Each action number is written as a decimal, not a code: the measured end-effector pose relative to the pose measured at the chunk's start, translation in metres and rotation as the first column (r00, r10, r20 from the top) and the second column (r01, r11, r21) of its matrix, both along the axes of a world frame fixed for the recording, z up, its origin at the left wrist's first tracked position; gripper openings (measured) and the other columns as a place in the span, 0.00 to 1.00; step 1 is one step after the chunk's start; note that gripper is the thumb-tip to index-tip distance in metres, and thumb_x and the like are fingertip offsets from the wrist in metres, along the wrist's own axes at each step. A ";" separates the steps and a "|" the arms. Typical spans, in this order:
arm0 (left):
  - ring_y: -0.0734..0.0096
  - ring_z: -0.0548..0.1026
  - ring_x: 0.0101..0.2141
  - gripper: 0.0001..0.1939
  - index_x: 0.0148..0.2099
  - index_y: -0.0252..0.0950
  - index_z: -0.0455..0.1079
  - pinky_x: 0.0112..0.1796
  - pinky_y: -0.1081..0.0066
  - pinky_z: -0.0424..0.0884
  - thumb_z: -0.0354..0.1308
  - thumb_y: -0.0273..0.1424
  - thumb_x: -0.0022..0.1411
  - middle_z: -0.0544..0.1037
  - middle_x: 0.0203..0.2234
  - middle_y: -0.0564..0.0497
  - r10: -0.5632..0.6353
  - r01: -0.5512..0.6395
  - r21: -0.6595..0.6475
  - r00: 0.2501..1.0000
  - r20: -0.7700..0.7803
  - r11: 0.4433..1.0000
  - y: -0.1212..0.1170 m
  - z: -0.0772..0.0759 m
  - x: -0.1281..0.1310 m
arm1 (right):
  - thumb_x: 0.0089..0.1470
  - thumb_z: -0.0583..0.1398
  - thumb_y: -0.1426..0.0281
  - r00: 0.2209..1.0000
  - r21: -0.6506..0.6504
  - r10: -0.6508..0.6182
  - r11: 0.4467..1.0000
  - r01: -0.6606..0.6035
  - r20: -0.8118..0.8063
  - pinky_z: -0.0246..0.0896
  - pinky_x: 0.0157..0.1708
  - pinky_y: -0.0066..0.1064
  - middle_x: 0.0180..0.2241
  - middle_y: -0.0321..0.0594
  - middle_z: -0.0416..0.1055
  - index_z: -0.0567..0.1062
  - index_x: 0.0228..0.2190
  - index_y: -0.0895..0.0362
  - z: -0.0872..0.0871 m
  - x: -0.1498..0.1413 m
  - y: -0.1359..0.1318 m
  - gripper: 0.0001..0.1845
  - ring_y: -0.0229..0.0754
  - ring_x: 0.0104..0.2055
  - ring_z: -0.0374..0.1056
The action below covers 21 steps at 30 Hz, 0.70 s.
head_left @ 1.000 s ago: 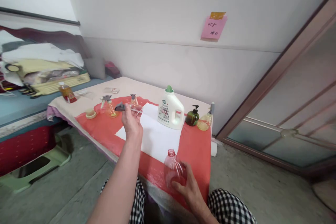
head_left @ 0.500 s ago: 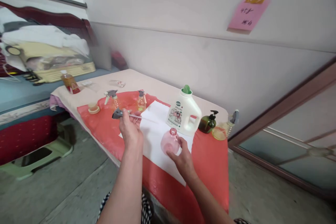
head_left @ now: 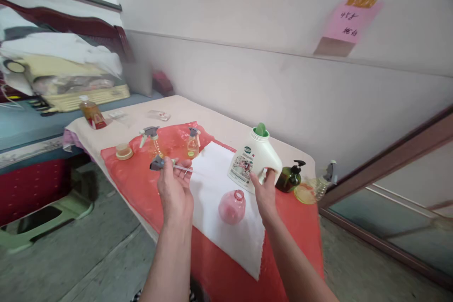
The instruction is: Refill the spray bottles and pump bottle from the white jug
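Note:
My left hand holds a grey spray head whose thin clear dip tube points right over the white cloth. On the right, my right hand has its fingers wrapped round the handle of a white detergent jug. This jug tilts slightly, and a green piece sits in its uncapped mouth. A pink translucent round bottle stands open on the cloth, in front of the jug and apart from both hands.
Two spray bottles stand behind my left hand, one here. Right of the jug are a dark green pump bottle and a clear spray bottle. An amber bottle and a round tub lie left. A wall borders the table.
My right hand has let go of the pink bottle and taken hold of the jug's handle. The jug has tipped a little. My left hand still holds the spray head.

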<state>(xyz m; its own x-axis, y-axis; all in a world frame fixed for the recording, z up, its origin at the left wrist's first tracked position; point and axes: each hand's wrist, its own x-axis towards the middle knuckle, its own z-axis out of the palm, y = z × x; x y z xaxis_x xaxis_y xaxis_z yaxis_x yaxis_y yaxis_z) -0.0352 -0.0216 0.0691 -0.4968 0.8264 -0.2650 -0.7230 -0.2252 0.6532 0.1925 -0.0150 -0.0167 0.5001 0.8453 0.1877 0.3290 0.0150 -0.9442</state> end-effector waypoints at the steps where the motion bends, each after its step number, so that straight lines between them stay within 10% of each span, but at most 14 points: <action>1: 0.67 0.75 0.34 0.18 0.41 0.34 0.66 0.39 0.67 0.68 0.57 0.45 0.61 0.75 0.29 0.47 -0.009 0.009 -0.001 1.000 -0.003 1.000 0.000 0.001 0.002 | 0.46 0.63 0.52 1.000 -0.011 -0.016 1.000 0.016 0.002 0.61 0.53 0.43 0.55 0.51 0.68 0.59 0.59 0.59 0.005 0.001 0.016 0.43 0.53 0.55 0.65; 6: 0.67 0.75 0.34 0.17 0.40 0.35 0.66 0.39 0.67 0.68 0.58 0.45 0.60 0.75 0.28 0.48 -0.035 0.035 0.006 0.999 -0.016 0.999 0.001 0.000 0.004 | 0.37 0.67 0.54 0.997 -0.033 -0.043 0.998 0.045 0.064 0.65 0.46 0.42 0.42 0.56 0.76 0.73 0.42 0.64 0.024 0.012 0.049 0.33 0.55 0.44 0.72; 11: 0.67 0.75 0.34 0.20 0.39 0.35 0.66 0.39 0.67 0.68 0.59 0.47 0.58 0.76 0.28 0.48 -0.034 0.035 0.026 0.998 -0.053 0.999 0.002 -0.004 0.004 | 0.34 0.68 0.54 0.956 -0.057 -0.042 0.996 0.061 0.292 0.65 0.44 0.44 0.40 0.54 0.77 0.75 0.39 0.61 0.065 0.035 0.001 0.31 0.57 0.43 0.72; 16: 0.67 0.75 0.33 0.19 0.38 0.35 0.66 0.38 0.67 0.68 0.61 0.47 0.56 0.75 0.29 0.48 -0.058 0.060 0.029 0.996 -0.064 0.998 0.004 -0.007 0.007 | 0.38 0.66 0.48 0.739 -0.232 0.094 0.969 0.086 0.667 0.66 0.32 0.42 0.34 0.52 0.76 0.75 0.38 0.61 0.099 0.064 -0.065 0.32 0.58 0.36 0.73; 21: 0.65 0.76 0.34 0.20 0.38 0.36 0.65 0.37 0.67 0.68 0.61 0.48 0.56 0.76 0.28 0.47 -0.074 0.078 0.031 0.991 -0.112 0.996 0.003 -0.009 0.011 | 0.49 0.57 0.43 0.378 -0.144 0.138 0.989 -0.013 0.915 0.67 0.33 0.46 0.37 0.55 0.75 0.72 0.48 0.62 0.094 0.090 -0.116 0.38 0.61 0.38 0.72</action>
